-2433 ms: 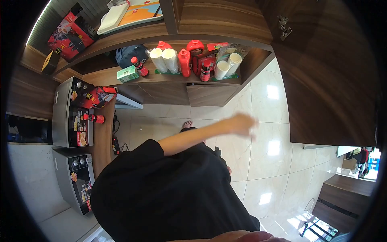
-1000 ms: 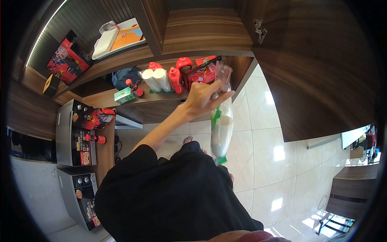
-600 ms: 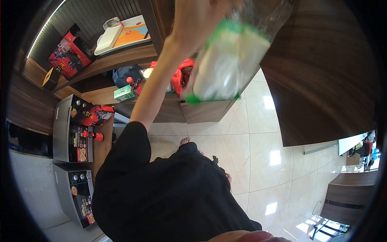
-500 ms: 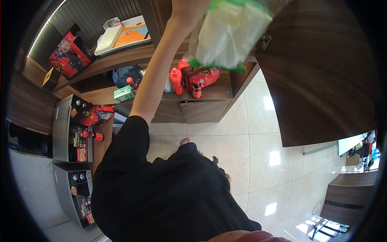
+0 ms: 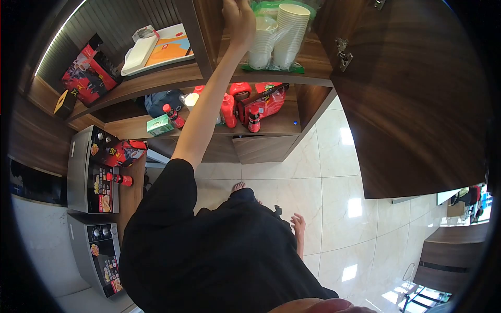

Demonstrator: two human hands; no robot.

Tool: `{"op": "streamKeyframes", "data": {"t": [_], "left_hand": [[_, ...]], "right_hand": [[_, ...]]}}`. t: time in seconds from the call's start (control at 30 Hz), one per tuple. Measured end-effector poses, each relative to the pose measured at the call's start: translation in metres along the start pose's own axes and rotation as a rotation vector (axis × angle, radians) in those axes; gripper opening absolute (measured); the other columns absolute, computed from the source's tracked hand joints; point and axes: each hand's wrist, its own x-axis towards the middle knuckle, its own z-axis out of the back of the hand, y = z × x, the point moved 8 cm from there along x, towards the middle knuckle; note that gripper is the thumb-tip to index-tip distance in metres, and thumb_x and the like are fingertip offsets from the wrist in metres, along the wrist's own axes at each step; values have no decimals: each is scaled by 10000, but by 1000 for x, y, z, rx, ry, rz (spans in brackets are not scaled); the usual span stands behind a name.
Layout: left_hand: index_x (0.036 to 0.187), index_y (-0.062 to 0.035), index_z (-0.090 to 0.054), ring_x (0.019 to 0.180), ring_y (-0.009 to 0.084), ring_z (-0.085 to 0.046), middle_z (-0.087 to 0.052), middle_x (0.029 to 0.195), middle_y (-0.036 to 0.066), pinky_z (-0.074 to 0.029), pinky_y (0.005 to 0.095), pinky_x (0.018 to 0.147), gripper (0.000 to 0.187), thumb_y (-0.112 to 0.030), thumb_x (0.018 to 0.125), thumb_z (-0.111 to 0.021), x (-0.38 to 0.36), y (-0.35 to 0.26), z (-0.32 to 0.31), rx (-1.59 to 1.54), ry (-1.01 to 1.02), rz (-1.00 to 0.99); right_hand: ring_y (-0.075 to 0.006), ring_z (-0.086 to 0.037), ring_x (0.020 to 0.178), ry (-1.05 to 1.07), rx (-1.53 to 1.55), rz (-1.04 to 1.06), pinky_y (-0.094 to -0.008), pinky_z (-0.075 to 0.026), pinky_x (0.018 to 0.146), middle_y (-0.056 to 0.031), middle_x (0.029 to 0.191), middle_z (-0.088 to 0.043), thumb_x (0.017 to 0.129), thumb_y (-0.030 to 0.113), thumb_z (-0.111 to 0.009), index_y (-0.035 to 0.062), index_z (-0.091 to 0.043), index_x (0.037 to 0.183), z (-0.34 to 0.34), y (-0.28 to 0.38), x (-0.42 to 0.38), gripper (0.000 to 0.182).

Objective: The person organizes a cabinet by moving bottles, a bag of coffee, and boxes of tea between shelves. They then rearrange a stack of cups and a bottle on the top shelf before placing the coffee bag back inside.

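Observation:
My left hand point(image 5: 240, 23) is raised into the open upper cabinet, its fingers partly cut off by the top edge of the view. It looks loosely open and holds nothing that shows. Just right of it, a clear plastic bag with green edges stands on the cabinet shelf point(image 5: 319, 62). Inside are two stacks of white paper cups point(image 5: 290, 39), upright side by side. My right hand point(image 5: 298, 223) hangs low at my side over the tiled floor, fingers apart and empty.
The wooden cabinet door point(image 5: 417, 104) stands wide open on the right. Below are red bottles point(image 5: 228, 110), a red packet point(image 5: 269, 101) and a green-white box point(image 5: 159, 124). At left are a tray point(image 5: 175, 44), a red-black bag point(image 5: 90, 73) and two microwave ovens point(image 5: 94, 172).
The bag of paper cups has come down onto the cabinet shelf. My left hand has let go and moved to its left. My right hand has swung out into fuller view.

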Motion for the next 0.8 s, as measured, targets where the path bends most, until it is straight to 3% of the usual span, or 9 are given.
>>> {"op": "streamKeyframes", "data": {"t": [0.03, 0.1, 0.2, 0.3, 0.4, 0.43, 0.53, 0.67, 0.8], "left_hand": [[1237, 10, -472, 1076, 249, -617, -625, 1217, 179, -474, 404, 983, 433, -382, 1067, -400, -5, -7, 0, 52, 11, -4], [1305, 16, -431, 1145, 245, -586, -599, 1264, 188, -459, 396, 1000, 491, -341, 989, -545, -24, -12, 9, 227, -18, -35], [1409, 25, -370, 1248, 240, -538, -561, 1336, 202, -436, 384, 1026, 730, -281, 873, -762, -62, -19, 30, 498, -65, -86], [1482, 3, -164, 1342, 347, -353, -311, 1440, 251, -364, 456, 1076, 1009, -359, 799, -813, -117, -11, 38, 760, 154, 74], [1453, 9, -270, 1240, 342, -455, -441, 1322, 233, -397, 457, 1039, 932, -348, 788, -815, -144, 15, 51, 797, 247, 318], [1418, 11, -322, 1210, 347, -471, -472, 1274, 225, -405, 459, 1026, 883, -343, 779, -819, -147, 27, 57, 809, 290, 349], [1296, 24, -463, 1137, 363, -511, -555, 1153, 207, -426, 467, 990, 738, -332, 758, -823, -143, 57, 67, 844, 400, 402], [1171, 54, -529, 1097, 398, -545, -602, 1084, 229, -454, 485, 935, 610, -315, 772, -806, -122, 72, 61, 1055, 512, 357], [1138, 77, -519, 1107, 439, -559, -596, 1107, 280, -479, 520, 900, 514, -236, 814, -766, -102, 129, 53, 1147, 451, 414]], "right_hand": [[-183, -666, 930, 11, -10, 29, -325, -507, 734, -101, 1053, -694, 929, 253, -650, 110, -621, 1249, -7, 23, 1, 352], [-183, -642, 1005, 111, -26, 78, -310, -490, 795, -99, 1115, -675, 933, 237, -665, 95, -587, 1297, -33, 84, -8, 398], [-174, -637, 964, 289, -70, 302, -315, -505, 778, -98, 1118, -656, 944, 220, -666, 72, -585, 1287, -81, 192, -24, 382], [-165, -633, 851, 416, 73, 523, -295, -551, 676, -84, 997, -635, 935, 76, -661, 11, -569, 1243, -125, 322, -45, 328], [-155, -636, 734, 373, 111, 770, -276, -548, 573, -102, 939, -621, 891, -60, -664, -32, -521, 1185, -142, 464, -69, 328], [-143, -631, 687, 311, 53, 958, -274, -542, 570, -101, 989, -624, 897, -29, -674, -19, -508, 1221, -144, 510, -78, 364], [-142, -632, 657, 132, -12, 1128, -267, -531, 586, -115, 1098, -618, 873, 37, -726, -3, -498, 1259, -164, 626, -106, 450], [-175, -645, 661, 97, -326, 1344, -312, -527, 633, -158, 1061, -641, 797, 157, -821, -3, -518, 1213, -217, 697, -48, 538], [-227, -658, 726, 32, -480, 1332, -353, -516, 665, -189, 898, -664, 781, 226, -825, -13, -538, 1098, -258, 741, -4, 490]]}}
